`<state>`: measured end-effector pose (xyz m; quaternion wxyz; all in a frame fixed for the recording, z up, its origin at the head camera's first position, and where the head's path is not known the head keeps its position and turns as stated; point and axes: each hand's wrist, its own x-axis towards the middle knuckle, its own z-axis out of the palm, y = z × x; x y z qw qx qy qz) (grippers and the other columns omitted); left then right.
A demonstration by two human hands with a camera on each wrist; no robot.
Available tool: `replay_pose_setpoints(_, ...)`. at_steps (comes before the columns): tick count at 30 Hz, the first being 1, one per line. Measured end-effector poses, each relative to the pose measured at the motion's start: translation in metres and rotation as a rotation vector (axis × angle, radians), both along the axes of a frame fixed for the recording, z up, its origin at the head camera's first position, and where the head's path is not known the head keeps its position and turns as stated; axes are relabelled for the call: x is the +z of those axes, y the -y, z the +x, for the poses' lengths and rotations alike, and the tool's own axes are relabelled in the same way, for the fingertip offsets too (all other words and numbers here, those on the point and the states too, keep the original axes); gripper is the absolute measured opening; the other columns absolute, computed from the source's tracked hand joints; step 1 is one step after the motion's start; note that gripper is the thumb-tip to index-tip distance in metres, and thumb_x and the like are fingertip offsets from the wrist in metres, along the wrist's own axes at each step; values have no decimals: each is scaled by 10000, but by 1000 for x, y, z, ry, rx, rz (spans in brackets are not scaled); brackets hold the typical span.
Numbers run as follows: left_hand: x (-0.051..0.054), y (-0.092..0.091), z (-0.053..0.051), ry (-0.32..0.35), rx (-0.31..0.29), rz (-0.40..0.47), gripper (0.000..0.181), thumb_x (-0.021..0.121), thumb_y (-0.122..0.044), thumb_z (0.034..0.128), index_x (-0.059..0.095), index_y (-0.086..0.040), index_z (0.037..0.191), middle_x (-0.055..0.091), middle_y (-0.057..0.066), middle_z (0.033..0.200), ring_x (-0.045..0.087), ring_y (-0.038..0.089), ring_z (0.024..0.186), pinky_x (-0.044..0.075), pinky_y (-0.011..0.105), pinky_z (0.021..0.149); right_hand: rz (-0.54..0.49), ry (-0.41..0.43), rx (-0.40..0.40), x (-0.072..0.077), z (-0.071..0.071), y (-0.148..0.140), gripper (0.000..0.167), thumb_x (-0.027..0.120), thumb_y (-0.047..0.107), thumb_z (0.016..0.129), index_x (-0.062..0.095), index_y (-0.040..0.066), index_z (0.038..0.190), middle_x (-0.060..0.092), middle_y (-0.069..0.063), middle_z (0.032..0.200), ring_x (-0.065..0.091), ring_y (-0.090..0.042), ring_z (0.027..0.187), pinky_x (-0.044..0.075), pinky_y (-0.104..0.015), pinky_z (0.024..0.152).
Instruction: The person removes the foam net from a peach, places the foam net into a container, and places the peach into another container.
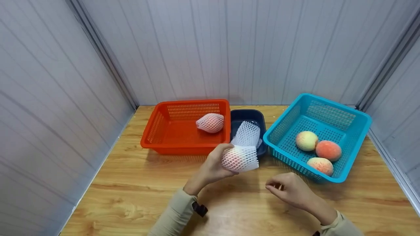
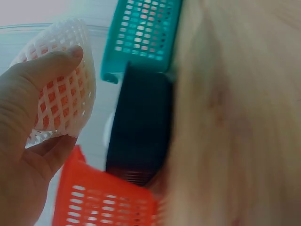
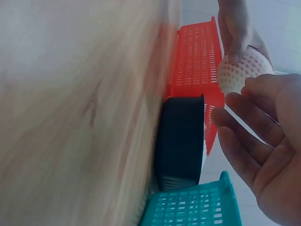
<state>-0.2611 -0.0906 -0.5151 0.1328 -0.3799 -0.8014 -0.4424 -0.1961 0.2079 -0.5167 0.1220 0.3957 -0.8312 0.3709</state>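
Observation:
A peach in a white foam net (image 1: 237, 159) is gripped by the left hand (image 1: 215, 166), above the wood table in front of the dark blue tray. In the left wrist view the thumb lies across the net (image 2: 70, 101), with reddish peach showing through the mesh. The net's loose end points right, toward the right hand (image 1: 293, 191). That hand holds nothing; its fingers are loosely bent, apart from the net, in front of the blue basket. The right wrist view also shows the right hand (image 3: 273, 141) empty, its fingers loosely curled.
A red basket (image 1: 183, 150) at left holds one netted peach (image 1: 211, 123). Beside it, the dark blue tray (image 1: 246, 113) holds white foam nets (image 1: 247, 133). The blue basket (image 1: 356, 144) at right holds several bare peaches (image 1: 328, 150). Pale panels (image 1: 229, 52) stand behind and at both sides.

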Motion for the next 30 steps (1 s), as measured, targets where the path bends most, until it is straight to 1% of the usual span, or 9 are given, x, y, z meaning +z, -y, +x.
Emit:
replay_pose_setpoints(6, -17, -8, -4, 9, 12, -16, 780, 892, -258, 692, 445, -119, 1316, 523, 36, 1265, 511, 174, 1140, 420, 365, 1004, -3, -12, -2, 0, -1, 0, 98, 757, 50, 819, 729, 142, 837, 650, 149, 743, 586, 13, 635, 472, -143, 538)
replay_pose_setpoints(9, -23, -12, -1, 105, 24, -18, 757, 866, -335, 719, 447, -174, 1329, 515, -18, 1269, 510, 140, 1136, 428, 337, 992, -6, -11, 1, 1, -1, 1, 89, 756, 51, 823, 728, 134, 834, 657, 135, 740, 590, 6, 635, 470, -142, 536)
replay_pose_setpoints(12, -29, -14, 1, 152, 25, -38, 750, 855, -346, 730, 440, -196, 1338, 505, -38, 1277, 507, 124, 1135, 429, 327, 988, 4, 6, -5, -1, 0, 0, 91, 754, 57, 828, 726, 143, 835, 657, 130, 742, 589, 4, 637, 468, -137, 538)
replay_pose_setpoints(13, -30, -14, 1, 155, 21, -42, 748, 851, -349, 734, 439, -196, 1339, 504, -39, 1279, 506, 123, 1135, 426, 325, 992, 9, 9, -7, -1, -1, 0, 91, 754, 59, 829, 726, 145, 836, 656, 131, 744, 588, 4, 638, 470, -139, 540)
replay_pose_setpoints(17, -37, -16, -3, 65, -5, -59, 773, 876, -296, 712, 446, -129, 1332, 520, 11, 1275, 512, 150, 1135, 413, 336, 1008, 28, 29, -19, -3, -2, -1, 83, 752, 65, 831, 726, 143, 839, 647, 145, 744, 583, 11, 642, 477, -153, 542)
replay_pose_setpoints(19, -40, -16, -4, 55, -12, -66, 782, 884, -287, 699, 449, -114, 1325, 524, 20, 1271, 513, 154, 1133, 408, 336, 1013, 43, 52, -26, -4, -2, -1, 77, 750, 77, 836, 724, 150, 837, 638, 159, 740, 580, 16, 643, 482, -165, 542)
replay_pose_setpoints(21, -43, -16, -3, 68, -16, -73, 782, 888, -271, 693, 448, -111, 1320, 524, 20, 1267, 514, 151, 1131, 409, 332, 1011, 55, 79, -31, -6, -1, -1, 69, 746, 87, 842, 724, 152, 838, 631, 168, 738, 577, 19, 643, 488, -179, 541)
replay_pose_setpoints(24, -45, -17, -2, 119, -24, -81, 790, 894, -254, 687, 441, -135, 1324, 517, -2, 1272, 508, 135, 1134, 406, 326, 1013, 64, 111, -37, -7, 1, -1, 61, 743, 95, 848, 724, 153, 837, 627, 170, 736, 574, 15, 642, 496, -202, 538)
replay_pose_setpoints(30, -47, -22, -1, 183, -51, -90, 802, 907, -275, 671, 452, -170, 1323, 517, -30, 1270, 505, 123, 1139, 410, 331, 1007, 70, 138, -36, -10, 3, -2, 60, 747, 93, 843, 727, 149, 837, 627, 171, 739, 576, 10, 643, 503, -214, 538)
